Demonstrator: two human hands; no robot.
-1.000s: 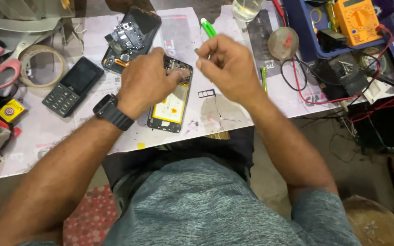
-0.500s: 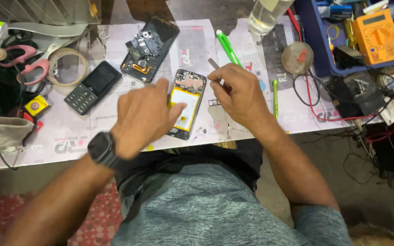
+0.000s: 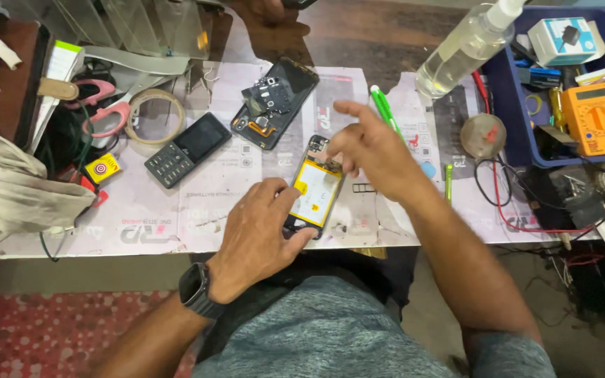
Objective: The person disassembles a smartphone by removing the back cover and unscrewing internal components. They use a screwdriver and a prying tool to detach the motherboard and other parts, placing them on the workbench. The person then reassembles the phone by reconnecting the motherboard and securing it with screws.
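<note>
Opened phone (image 3: 314,187) lies flat on the bench mat (image 3: 176,217), near the front edge, roughly centre. Back cover off; a flat yellow battery fills most of the body, dark frame around it, small circuit parts at the far end.

Left hand (image 3: 257,234): fingers curled loosely, thumb and fingertips pinching the near left edge of the opened phone and pressing it to the mat. A black watch (image 3: 195,290) with a dark glossy face sits on that wrist.

Right hand (image 3: 369,150): half open, fingers spread and slightly bent, hovering at the far right corner of the opened phone. Fingertips appear to touch its top end; whether anything small is held between them cannot be told.

Far of the phone: a second dismantled phone (image 3: 274,101), glossy black shell, board exposed. To its left, a black keypad phone (image 3: 187,149), matte, rectangular, lying at an angle. Further left: a roll of tape (image 3: 154,117), thin pale ring; pink-handled scissors (image 3: 103,112); a small yellow square box (image 3: 102,168) with a red target mark.

Right of the hands: a green and white pen-shaped tool (image 3: 385,112); a clear plastic spray bottle (image 3: 467,45) lying tilted; a blue tray (image 3: 509,119) holding an orange meter (image 3: 596,119) with a round dial.
</note>
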